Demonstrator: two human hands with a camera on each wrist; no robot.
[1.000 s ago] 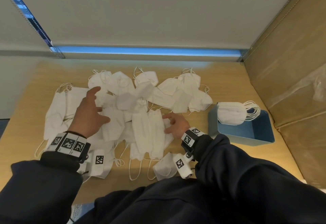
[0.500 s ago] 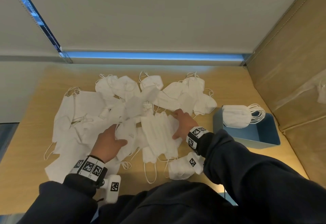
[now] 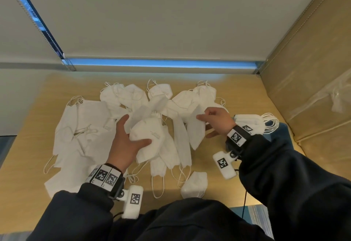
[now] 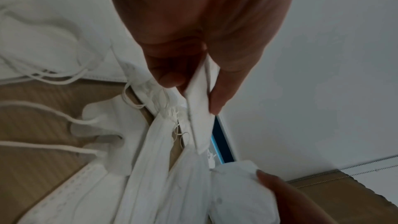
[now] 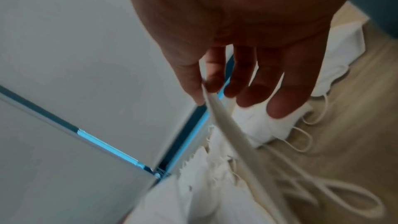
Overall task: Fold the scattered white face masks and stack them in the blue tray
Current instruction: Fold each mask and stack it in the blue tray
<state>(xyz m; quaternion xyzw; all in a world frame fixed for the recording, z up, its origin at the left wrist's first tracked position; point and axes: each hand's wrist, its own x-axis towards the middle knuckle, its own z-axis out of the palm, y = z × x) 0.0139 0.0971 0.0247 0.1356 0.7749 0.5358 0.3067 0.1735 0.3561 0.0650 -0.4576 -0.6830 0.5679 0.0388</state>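
Note:
Several white face masks [image 3: 89,124] lie scattered in a pile on the wooden table [image 3: 239,96]. My left hand [image 3: 133,136] grips a cupped white mask [image 3: 150,136] lifted over the middle of the pile; in the left wrist view thumb and finger pinch its folded edge [image 4: 200,108]. To the right, my right hand [image 3: 205,124] pinches a flat folded mask [image 3: 195,132], seen edge-on as the folded mask [image 5: 224,125] in the right wrist view. The blue tray [image 3: 285,132] stands at the far right, mostly hidden by my right arm, with a stack of folded masks [image 3: 247,120] in it.
A single folded mask [image 3: 195,183] lies near the table's front edge. A tan padded wall [image 3: 313,69] closes off the right side and a grey wall [image 3: 152,22] stands behind the table. Ear loops [image 3: 270,123] hang over the tray.
My left hand has taken hold of a cupped mask and lifted it off the pile. My right hand has moved up and to the right with a folded mask pinched in it.

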